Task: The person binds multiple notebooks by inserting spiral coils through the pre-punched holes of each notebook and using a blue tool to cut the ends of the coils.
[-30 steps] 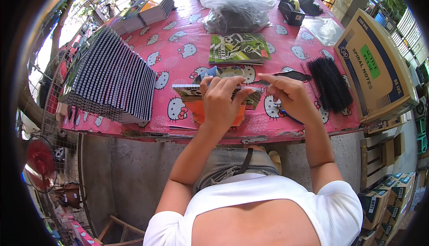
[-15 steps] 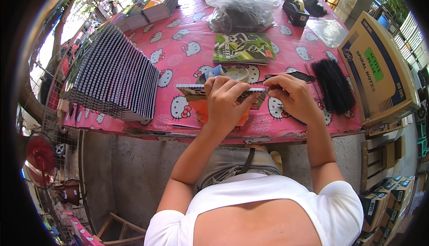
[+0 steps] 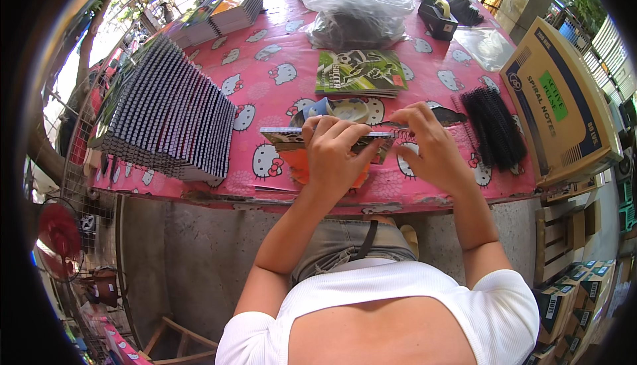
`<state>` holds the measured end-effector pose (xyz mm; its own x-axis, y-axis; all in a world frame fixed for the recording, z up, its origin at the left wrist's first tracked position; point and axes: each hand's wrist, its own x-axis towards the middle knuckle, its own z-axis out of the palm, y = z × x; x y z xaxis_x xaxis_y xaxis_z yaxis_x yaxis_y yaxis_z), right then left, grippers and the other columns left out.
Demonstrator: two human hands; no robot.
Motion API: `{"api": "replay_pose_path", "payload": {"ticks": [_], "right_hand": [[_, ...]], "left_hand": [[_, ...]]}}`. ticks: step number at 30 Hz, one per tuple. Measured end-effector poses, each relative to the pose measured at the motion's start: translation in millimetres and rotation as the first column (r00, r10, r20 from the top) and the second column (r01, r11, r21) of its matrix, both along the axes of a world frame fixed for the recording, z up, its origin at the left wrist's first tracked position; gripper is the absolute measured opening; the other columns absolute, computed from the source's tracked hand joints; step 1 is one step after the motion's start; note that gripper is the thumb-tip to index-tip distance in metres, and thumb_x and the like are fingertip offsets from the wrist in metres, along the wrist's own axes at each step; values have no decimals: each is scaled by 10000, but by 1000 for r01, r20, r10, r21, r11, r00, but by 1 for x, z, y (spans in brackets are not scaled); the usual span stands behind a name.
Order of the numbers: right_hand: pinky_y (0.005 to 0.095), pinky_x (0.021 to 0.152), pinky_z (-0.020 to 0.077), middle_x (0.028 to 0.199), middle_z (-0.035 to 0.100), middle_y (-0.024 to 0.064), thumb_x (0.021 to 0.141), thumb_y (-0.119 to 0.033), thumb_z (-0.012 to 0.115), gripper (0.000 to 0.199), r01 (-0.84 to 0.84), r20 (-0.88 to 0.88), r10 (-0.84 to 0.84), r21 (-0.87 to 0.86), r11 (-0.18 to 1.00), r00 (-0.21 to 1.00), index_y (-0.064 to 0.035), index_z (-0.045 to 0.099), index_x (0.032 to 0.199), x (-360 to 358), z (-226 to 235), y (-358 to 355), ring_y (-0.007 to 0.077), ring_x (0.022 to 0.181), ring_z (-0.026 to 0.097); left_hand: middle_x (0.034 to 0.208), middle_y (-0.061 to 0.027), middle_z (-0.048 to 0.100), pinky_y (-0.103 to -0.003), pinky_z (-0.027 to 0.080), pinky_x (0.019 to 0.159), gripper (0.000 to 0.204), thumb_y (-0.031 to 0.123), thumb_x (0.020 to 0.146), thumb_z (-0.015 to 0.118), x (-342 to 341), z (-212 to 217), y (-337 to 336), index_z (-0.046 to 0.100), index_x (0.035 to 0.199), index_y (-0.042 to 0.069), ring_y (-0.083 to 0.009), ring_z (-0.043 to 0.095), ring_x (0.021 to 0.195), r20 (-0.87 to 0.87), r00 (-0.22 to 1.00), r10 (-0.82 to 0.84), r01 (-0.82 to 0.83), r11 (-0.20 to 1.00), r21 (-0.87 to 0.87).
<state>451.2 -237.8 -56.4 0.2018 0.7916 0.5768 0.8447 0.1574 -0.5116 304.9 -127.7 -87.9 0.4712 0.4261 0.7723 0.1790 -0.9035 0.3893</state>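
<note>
Head view: left hand (image 3: 335,156) and right hand (image 3: 434,146) mostly cover the notebook (image 3: 285,138).

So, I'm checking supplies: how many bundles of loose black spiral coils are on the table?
1: the bundle of black coils lies right of the right hand, beside the cardboard box. Others may be hidden.

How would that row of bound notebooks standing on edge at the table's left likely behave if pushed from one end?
The row of notebooks already leans, so it would probably topple domino-fashion. So many together likely feel heavy and resist sliding on the pink tablecloth. The spiral spines may snag on each other.
</note>
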Motion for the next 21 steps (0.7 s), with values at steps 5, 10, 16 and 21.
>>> {"api": "replay_pose_path", "payload": {"ticks": [5,10,16,21], "right_hand": [[399,614,478,865,561,99,782,-131,691,213,-63,25,65,-75,995,998,-50,588,948,1,4,-5,311,792,608],[412,650,479,918,560,111,776,-152,696,257,-159,103,164,-60,985,981,-52,579,982,0,3,-1,320,844,599],[428,663,475,898,564,107,778,-199,688,243,-93,125,94,-14,996,988,-48,587,939,-3,0,1,332,790,585],[397,651,472,808,547,116,766,-164,694,187,-83,109,83,-5,997,991,-39,581,847,-14,7,3,324,786,574]], "left_hand": [[784,8,665,-355,339,851,193,216,648,781,-4,3,-3,685,782,117,-181,565,780,-34,999,-18,18,1000,0],[793,7,665,-360,340,859,191,203,651,778,-7,-1,-3,683,794,119,-182,565,779,-33,999,-16,16,1000,-2],[797,-5,664,-374,344,864,197,209,644,773,-6,1,-5,677,794,123,-186,571,786,-16,999,-37,37,999,-11],[799,-6,663,-393,348,871,194,224,653,764,-8,-1,-6,675,794,126,-193,578,791,-23,999,-26,25,999,-40]]}}
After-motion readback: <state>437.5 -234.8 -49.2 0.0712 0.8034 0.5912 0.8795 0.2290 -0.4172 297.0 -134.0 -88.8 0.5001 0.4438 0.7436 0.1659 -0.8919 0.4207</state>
